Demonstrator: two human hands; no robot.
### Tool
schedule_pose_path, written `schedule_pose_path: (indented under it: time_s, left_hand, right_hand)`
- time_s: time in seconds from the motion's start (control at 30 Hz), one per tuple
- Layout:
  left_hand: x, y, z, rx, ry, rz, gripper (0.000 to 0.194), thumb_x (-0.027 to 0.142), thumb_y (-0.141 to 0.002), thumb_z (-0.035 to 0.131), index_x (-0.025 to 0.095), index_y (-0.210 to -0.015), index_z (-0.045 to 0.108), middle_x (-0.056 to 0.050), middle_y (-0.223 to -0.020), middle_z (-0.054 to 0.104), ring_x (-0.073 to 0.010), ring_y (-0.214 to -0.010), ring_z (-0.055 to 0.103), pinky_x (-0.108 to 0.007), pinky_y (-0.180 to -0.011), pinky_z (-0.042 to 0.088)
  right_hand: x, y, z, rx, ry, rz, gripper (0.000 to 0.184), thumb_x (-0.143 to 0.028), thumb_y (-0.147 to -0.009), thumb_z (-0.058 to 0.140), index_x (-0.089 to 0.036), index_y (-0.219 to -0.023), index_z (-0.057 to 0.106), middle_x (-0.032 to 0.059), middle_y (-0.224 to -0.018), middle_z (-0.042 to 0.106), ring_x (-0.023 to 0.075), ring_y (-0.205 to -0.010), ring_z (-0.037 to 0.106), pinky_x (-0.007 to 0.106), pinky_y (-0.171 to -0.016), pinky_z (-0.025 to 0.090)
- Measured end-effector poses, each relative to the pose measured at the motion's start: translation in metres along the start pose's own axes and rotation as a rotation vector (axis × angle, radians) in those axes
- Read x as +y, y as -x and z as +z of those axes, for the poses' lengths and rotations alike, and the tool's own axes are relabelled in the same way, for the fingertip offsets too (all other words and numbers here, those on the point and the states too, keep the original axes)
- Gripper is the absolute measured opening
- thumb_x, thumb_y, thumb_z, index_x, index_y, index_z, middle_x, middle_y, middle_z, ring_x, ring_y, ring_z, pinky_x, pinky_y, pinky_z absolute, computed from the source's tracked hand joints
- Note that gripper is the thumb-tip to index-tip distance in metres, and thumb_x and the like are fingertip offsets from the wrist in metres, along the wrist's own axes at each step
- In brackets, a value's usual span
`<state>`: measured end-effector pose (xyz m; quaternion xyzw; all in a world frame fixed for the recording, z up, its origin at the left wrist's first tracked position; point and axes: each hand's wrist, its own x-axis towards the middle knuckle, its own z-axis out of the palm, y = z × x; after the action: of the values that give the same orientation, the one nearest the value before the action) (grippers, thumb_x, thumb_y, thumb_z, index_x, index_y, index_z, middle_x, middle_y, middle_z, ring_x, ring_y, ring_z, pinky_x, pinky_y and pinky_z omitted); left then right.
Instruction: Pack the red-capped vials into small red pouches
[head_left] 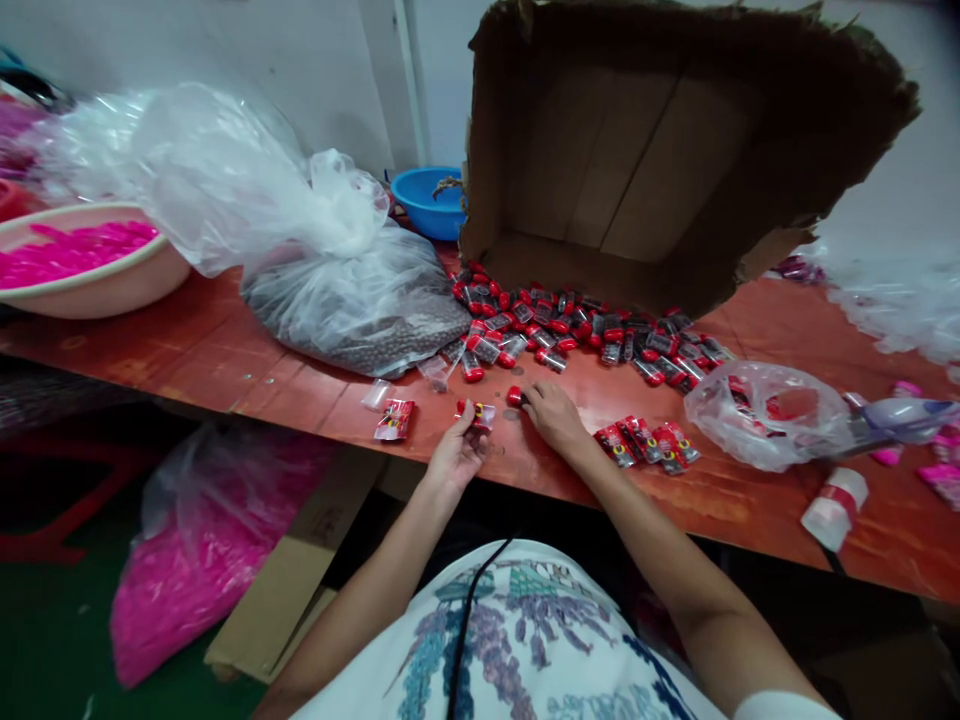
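My left hand is closed on a small red printed packet, pinched between thumb and fingers just above the table's front edge. Close by on the right, my right hand has its fingers around a small red-capped container at the tabletop. Another red packet lies flat to the left, beside a little clear plastic piece. Several red packets rest in a group right of my right forearm. Beyond my hands spreads a heap of red-capped clear containers with dark contents.
A torn cardboard box gapes open behind the heap. On the left sit a large clear bag of dark pieces and a bowl of pink pieces. A clear bag and a white roll lie right on the red table.
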<state>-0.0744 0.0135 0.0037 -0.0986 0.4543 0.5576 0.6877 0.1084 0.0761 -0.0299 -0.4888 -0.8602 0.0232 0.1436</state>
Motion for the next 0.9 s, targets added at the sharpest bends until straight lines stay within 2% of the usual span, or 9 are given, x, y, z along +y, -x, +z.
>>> schedule_pose_path:
  time_s: [0.1, 0.2, 0.3, 0.37, 0.43, 0.53, 0.67, 0.8, 0.9]
  left_hand:
    - [-0.005, -0.004, 0.003, -0.005, 0.014, -0.031, 0.013, 0.022, -0.082, 0.065, 0.013, -0.073, 0.062, -0.001, -0.057, 0.065, -0.0090, -0.043, 0.060, -0.016, -0.036, 0.046]
    - [-0.015, -0.006, 0.009, -0.039, 0.003, -0.059, 0.014, 0.023, -0.083, 0.064, 0.012, -0.074, 0.062, -0.002, -0.059, 0.066, -0.0099, -0.044, 0.061, -0.018, -0.039, 0.050]
    - [-0.025, -0.005, 0.014, -0.067, -0.023, -0.061, 0.013, 0.024, -0.082, 0.064, 0.012, -0.076, 0.063, -0.003, -0.062, 0.067, -0.0105, -0.046, 0.062, -0.019, -0.041, 0.051]
    - [-0.031, -0.004, 0.017, -0.075, -0.036, -0.052, 0.014, 0.025, -0.081, 0.066, 0.013, -0.075, 0.063, -0.003, -0.063, 0.068, -0.0104, -0.047, 0.062, -0.019, -0.042, 0.051]
    - [-0.036, -0.003, 0.019, -0.074, -0.046, -0.034, 0.014, 0.025, -0.079, 0.069, 0.013, -0.073, 0.063, -0.002, -0.062, 0.067, -0.0100, -0.048, 0.061, -0.019, -0.045, 0.051]
    - [-0.040, -0.001, 0.021, -0.070, -0.062, 0.006, 0.015, 0.024, -0.074, 0.073, 0.014, -0.071, 0.062, -0.001, -0.061, 0.066, -0.0094, -0.048, 0.061, -0.019, -0.047, 0.051]
    - [-0.042, 0.002, 0.020, -0.081, -0.074, 0.072, 0.012, 0.022, -0.074, 0.073, 0.015, -0.072, 0.063, -0.002, -0.065, 0.068, -0.0102, -0.054, 0.063, -0.020, -0.052, 0.052]
    - [-0.044, 0.003, 0.017, -0.122, -0.087, 0.135, 0.008, 0.020, -0.077, 0.070, 0.015, -0.076, 0.064, -0.003, -0.071, 0.070, -0.0125, -0.062, 0.066, -0.022, -0.057, 0.054]
    - [-0.047, 0.003, 0.016, -0.151, -0.108, 0.158, 0.010, 0.021, -0.075, 0.072, 0.015, -0.078, 0.064, -0.004, -0.073, 0.071, -0.0130, -0.063, 0.066, -0.022, -0.058, 0.054]
  right_hand:
    - [0.000, 0.031, -0.002, 0.066, -0.149, 0.059, 0.025, -0.025, -0.093, 0.045, -0.015, -0.107, 0.063, 0.0135, -0.102, 0.063, 0.0246, -0.095, 0.055, 0.037, -0.086, 0.043]
    - [-0.006, 0.054, -0.009, 0.180, -0.500, 0.228, 0.026, -0.027, -0.091, 0.047, -0.016, -0.110, 0.062, 0.0106, -0.103, 0.065, 0.0227, -0.094, 0.058, 0.037, -0.085, 0.046]
    - [-0.024, 0.070, -0.019, 0.264, -0.968, 0.449, 0.034, -0.032, -0.086, 0.055, -0.019, -0.117, 0.058, 0.0069, -0.106, 0.066, 0.0193, -0.088, 0.062, 0.031, -0.074, 0.051]
    - [-0.037, 0.076, -0.025, 0.258, -1.213, 0.524, 0.038, -0.035, -0.081, 0.059, -0.020, -0.117, 0.058, 0.0053, -0.105, 0.066, 0.0174, -0.082, 0.062, 0.027, -0.065, 0.052]
    - [-0.048, 0.080, -0.028, 0.242, -1.356, 0.558, 0.039, -0.035, -0.078, 0.062, -0.021, -0.114, 0.060, 0.0042, -0.101, 0.066, 0.0157, -0.077, 0.061, 0.024, -0.058, 0.051]
    - [-0.055, 0.082, -0.029, 0.233, -1.433, 0.588, 0.039, -0.035, -0.075, 0.065, -0.020, -0.112, 0.061, 0.0030, -0.095, 0.066, 0.0142, -0.073, 0.060, 0.023, -0.055, 0.051]
    - [-0.056, 0.085, -0.032, 0.199, -1.420, 0.566, 0.038, -0.033, -0.075, 0.065, -0.020, -0.111, 0.064, 0.0027, -0.095, 0.068, 0.0148, -0.075, 0.061, 0.023, -0.057, 0.052]
    - [-0.057, 0.089, -0.038, 0.262, -1.290, 0.462, 0.033, -0.027, -0.077, 0.063, -0.021, -0.110, 0.066, 0.0030, -0.102, 0.069, 0.0182, -0.092, 0.064, 0.031, -0.082, 0.052]
    - [-0.057, 0.093, -0.041, 0.299, -1.191, 0.403, 0.033, -0.025, -0.078, 0.062, -0.022, -0.111, 0.066, 0.0039, -0.106, 0.068, 0.0192, -0.097, 0.063, 0.033, -0.089, 0.049]
